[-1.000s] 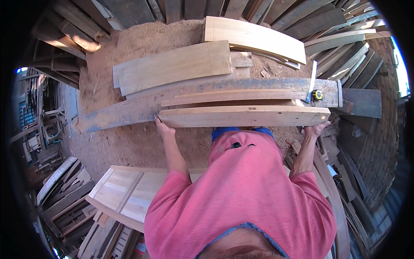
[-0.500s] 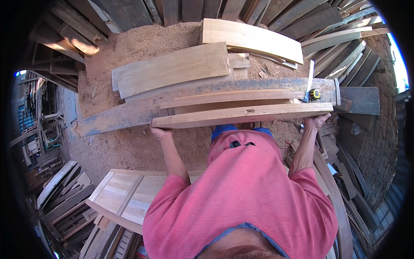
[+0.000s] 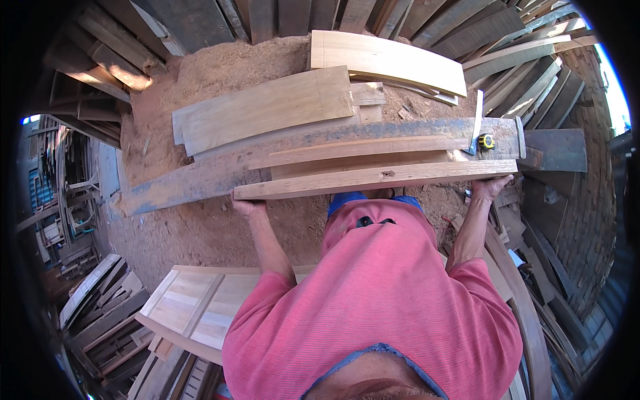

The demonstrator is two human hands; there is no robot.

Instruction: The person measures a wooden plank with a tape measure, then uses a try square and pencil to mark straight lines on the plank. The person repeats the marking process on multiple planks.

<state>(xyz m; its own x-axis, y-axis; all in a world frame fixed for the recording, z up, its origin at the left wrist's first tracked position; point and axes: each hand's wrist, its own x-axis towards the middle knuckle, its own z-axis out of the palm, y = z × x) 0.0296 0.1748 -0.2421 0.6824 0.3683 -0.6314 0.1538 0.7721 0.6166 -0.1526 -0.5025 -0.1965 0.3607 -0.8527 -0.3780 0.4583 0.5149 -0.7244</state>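
A long wooden board [image 3: 373, 179] is held on edge across my front, its narrow side with a dark knot facing up. My left hand [image 3: 248, 205] grips its left end, and my right hand [image 3: 492, 188] grips the right end from below. Both hands are closed round the wood; the fingers under it are partly hidden. Just beyond the held board, a thinner wooden strip [image 3: 367, 148] and another board lie on the worn workbench plank [image 3: 220, 177]. A try square [image 3: 477, 127] and a yellow-black tape measure [image 3: 487, 141] rest near the right end.
Wide pale boards [image 3: 267, 110] lie beyond the bench, with another light stack [image 3: 390, 61] farther right. Sawdust [image 3: 220, 60] covers the ground. A panelled wooden door [image 3: 193, 303] lies behind me on the left. Timber [image 3: 480, 40] leans all around, and a brick wall [image 3: 587, 200] stands right.
Both hands keep their hold on the board, which has barely shifted. The view has tilted very slightly; the bench, tape measure and try square stay in place.
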